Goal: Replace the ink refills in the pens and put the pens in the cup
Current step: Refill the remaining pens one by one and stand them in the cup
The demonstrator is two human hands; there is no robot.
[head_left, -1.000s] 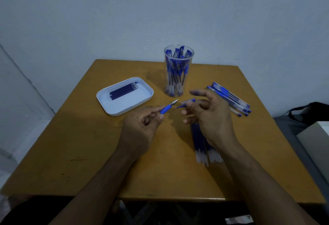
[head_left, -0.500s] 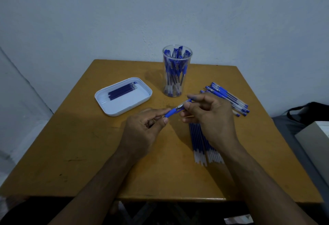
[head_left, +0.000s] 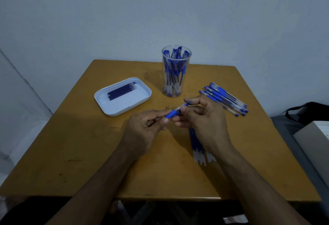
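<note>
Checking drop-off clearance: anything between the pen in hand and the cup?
Nothing visible. The pen, held by both the left hand and right hand, sits just in front of the cup, with only bare table between.

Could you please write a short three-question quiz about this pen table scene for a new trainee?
1. True or false: the clear cup already holds pens.
2. What lies in the white tray? A) loose refills B) capped pens C) nothing
3. Which of the hands touch the blue-grip pen?

Key
1. True; it stands upright on the table with many pens inside.
2. A; dark refills lie side by side in it.
3. Both; the left hand holds it by the blue grip and the right hand pinches its tip end.
</note>
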